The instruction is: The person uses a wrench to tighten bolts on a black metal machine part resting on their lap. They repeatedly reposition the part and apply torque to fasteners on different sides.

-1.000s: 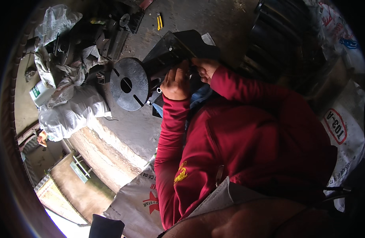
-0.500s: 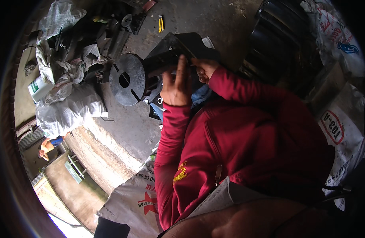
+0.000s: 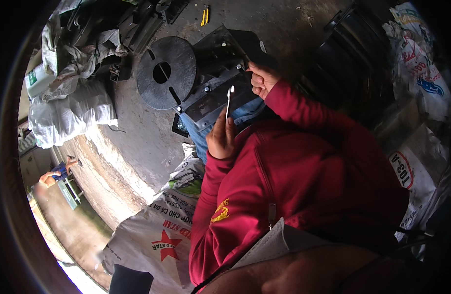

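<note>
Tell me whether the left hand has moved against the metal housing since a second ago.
Yes. The left hand has drawn back from the housing toward the body, now holding a small wrench upright below its edge.

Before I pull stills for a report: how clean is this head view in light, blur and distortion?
Head view: heavy fisheye, black rim all round, the ledge edge bowed. Soft, dim daylight on the round metal disc; lower left corner blown out white. Left hand with the small wrench, and right hand on the machine housing, are fairly sharp; edges smear.
</note>
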Tool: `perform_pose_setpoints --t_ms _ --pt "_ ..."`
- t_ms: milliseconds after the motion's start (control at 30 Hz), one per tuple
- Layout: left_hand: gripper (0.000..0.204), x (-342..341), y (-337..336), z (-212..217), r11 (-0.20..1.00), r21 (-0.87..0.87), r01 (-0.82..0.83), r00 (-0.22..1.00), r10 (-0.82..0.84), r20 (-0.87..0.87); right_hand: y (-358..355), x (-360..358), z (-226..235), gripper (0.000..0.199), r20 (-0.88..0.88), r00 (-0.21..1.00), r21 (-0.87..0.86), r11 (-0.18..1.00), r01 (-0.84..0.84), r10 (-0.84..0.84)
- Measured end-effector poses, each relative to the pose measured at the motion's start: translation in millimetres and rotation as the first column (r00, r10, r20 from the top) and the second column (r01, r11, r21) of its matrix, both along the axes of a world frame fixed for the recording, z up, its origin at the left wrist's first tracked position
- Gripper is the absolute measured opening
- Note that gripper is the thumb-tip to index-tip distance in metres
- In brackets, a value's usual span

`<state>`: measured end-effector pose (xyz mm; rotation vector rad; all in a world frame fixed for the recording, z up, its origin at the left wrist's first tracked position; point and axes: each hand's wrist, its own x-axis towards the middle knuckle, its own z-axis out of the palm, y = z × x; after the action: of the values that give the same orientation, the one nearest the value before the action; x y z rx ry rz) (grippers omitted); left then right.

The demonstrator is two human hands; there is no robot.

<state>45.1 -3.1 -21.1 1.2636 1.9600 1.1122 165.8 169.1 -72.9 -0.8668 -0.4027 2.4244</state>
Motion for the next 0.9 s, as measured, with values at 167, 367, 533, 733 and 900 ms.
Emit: perform_pose_setpoints --t_ms 167,367,533,733,900 --pt "0.051 -4.6 44.8 18.8 0.965 0.238 0.113 0.867 0.021 -0.498 1.1 -1.5 12.2 0.024 0.033 0.999 -0.059 0.998 0.018 -0.016" --pt "0.057 -9.7 63.2 16.4 0.931 0.298 0.211 0.759 0.036 -0.650 3.0 -1.2 7.7 0.030 -0.017 1.000 -0.024 1.000 0.016 -0.016" --pt "0.058 -18.2 76.8 17.4 0.947 0.260 0.187 0.674 0.069 -0.736 0.6 0.0 7.4 0.026 -0.006 1.000 -0.039 0.999 0.024 -0.025" --pt "0.060 -20.1 71.4 22.7 0.943 0.238 0.233 0.659 0.027 -0.752 2.9 -3.7 8.1 0.027 -0.037 0.999 -0.059 0.998 0.005 -0.008" --pt "0.055 -20.5 73.3 22.3 0.934 0.252 0.255 0.650 0.027 -0.760 -0.7 -1.7 6.2 0.028 -0.006 1.000 -0.023 1.000 0.000 0.000"
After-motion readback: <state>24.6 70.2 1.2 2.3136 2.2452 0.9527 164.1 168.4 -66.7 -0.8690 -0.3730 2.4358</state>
